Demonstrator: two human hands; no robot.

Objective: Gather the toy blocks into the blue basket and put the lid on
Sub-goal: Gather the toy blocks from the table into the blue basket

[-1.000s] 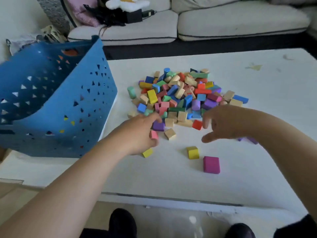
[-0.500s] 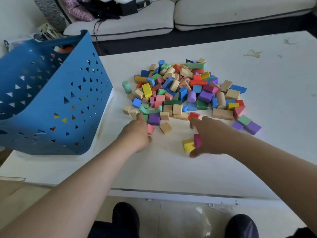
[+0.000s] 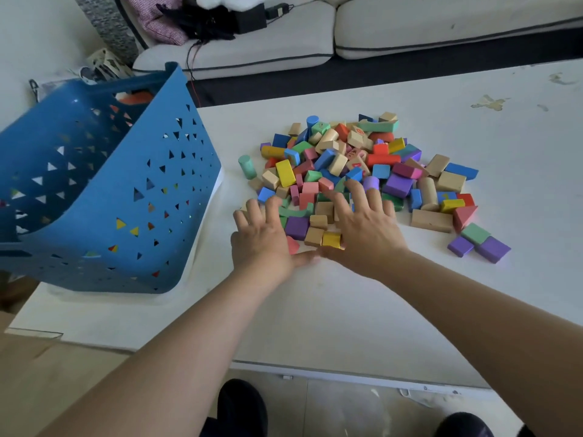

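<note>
Left hand point(image 3: 263, 239) and right hand point(image 3: 366, 230) lie palm-down, fingers spread wide, on the near edge of the toy blocks point(image 3: 362, 171) heaped on the white table point(image 3: 347, 310). Thumbs appear to touch. Blue basket point(image 3: 132, 200) stands tilted at left, apart from the heap.

Block pile point(image 3: 362, 171) sits mid-desk point(image 3: 347, 310), basket point(image 3: 104, 200) tilted to its left at the desk edge. My left hand point(image 3: 265, 238) and right hand point(image 3: 366, 228) lie side by side on the pile's near edge, thumbs touching. Sofa point(image 3: 378, 29) behind desk.
</note>
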